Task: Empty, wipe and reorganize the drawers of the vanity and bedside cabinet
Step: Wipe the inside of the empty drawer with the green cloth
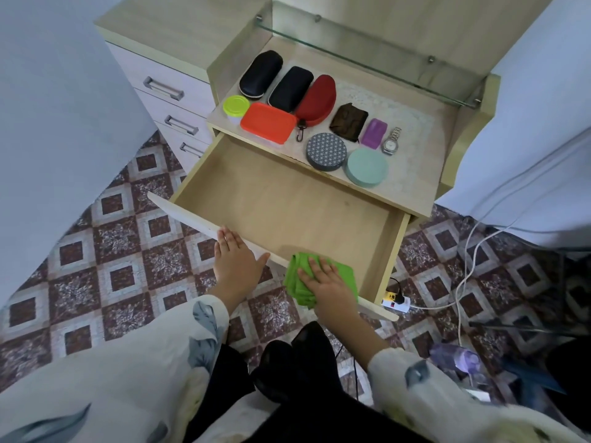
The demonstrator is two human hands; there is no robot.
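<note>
- Head view: the drawer (281,199) of the bedside cabinet (412,180) is pulled out over the tiled floor (121,251). It is a shallow box of pale wood-grain board, and its bottom is bare.
- The left hand (235,257) lies flat on the thin top edge of the drawer front (192,219); its grip is wide, with straight fingers, and holds nothing.
- The right hand (326,281) presses a folded green cloth (294,273), soft and fluffy, at the near right part of the drawer; its grip is also wide, with the fingers spread over the cloth.
- On the speckled worktop of the cabinet lie two black oval cases (260,74), a red case (316,99), an orange rectangular lid (268,123), a lime round lid (236,106), a brown pouch (348,122), a purple case (374,132), a metal watch (390,142), a patterned round tin (326,151) and a mint round box (367,167).
- A glass shelf (367,46) hangs above them.
</note>
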